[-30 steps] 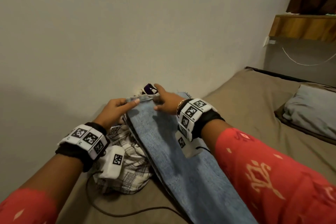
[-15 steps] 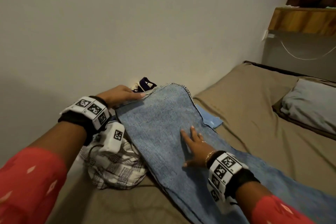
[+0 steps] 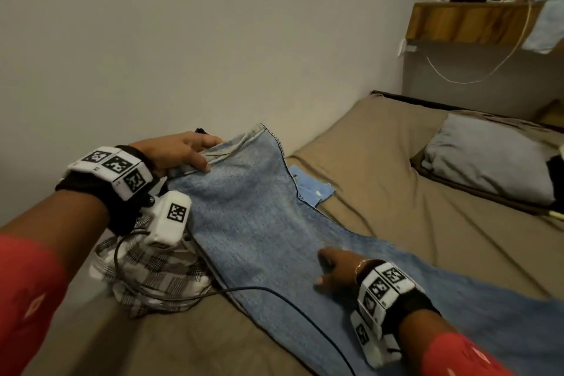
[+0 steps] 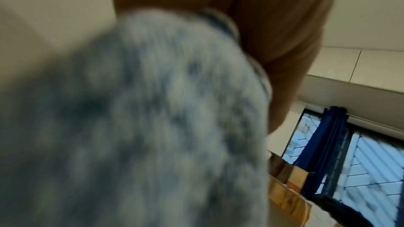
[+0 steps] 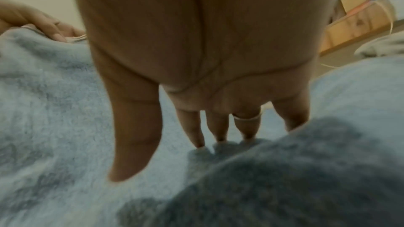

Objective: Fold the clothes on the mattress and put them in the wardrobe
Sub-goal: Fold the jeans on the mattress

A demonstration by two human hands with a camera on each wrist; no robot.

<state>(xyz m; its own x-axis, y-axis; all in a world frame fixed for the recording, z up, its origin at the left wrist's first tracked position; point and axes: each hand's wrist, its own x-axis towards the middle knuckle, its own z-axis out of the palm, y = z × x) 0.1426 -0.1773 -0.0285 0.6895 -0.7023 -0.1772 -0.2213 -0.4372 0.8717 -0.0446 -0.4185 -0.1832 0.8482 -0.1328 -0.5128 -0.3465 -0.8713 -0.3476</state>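
Currently, the pair of light blue denim jeans (image 3: 262,223) lay stretched along the olive-brown mattress (image 3: 396,192), near its wall-side edge, with one end by the wall and the legs running back toward the person.

The left hand (image 3: 180,152) gripped that far end, fingers curled over the stitched hem, as the head view showed. The right hand (image 3: 335,273) lay spread and flat on the middle of the denim; the right wrist view showed straight fingers (image 5: 192,127) pressed onto the cloth, holding nothing.

A crumpled black-and-white checked garment (image 3: 152,278) sat just beside the jeans at the wall-side edge, touching them. A small pale blue cloth (image 3: 314,191) protruded from under their other side. A grey pillow (image 3: 488,162) rested well apart, toward the head of the mattress.

Handling judgement: denim is heavy, fairly stiff and not slippery, so it should hold a crease once flattened. The firmest places to take hold are likely the hem and the thick seamed edges.
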